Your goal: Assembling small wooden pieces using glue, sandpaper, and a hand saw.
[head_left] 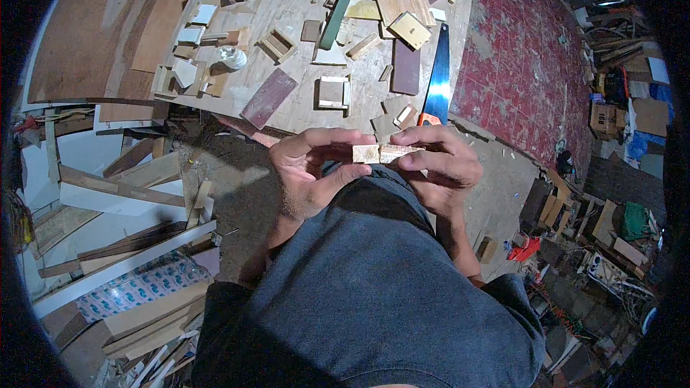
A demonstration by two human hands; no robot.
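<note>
In front of my chest, my left hand [307,169] pinches a small pale wood block [366,154] between thumb and fingers. My right hand [447,167] grips a second small wood piece [394,151] with a streaked, rougher face. The two pieces meet end to end, and a dark uneven seam shows between them. Just beyond my right fingers lies a handsaw [438,79] with a bright blade and an orange handle, near the table's front edge. Small wood offcuts [386,126] rest beside the saw handle.
The worktable [237,118] carries several small wooden box frames [333,93], a purple-brown board [269,98], a green strip [343,3] and a clear jar [231,58]. Scrap boards [122,188] pile up at left. A worn red panel [514,65] lies at right, with clutter beyond.
</note>
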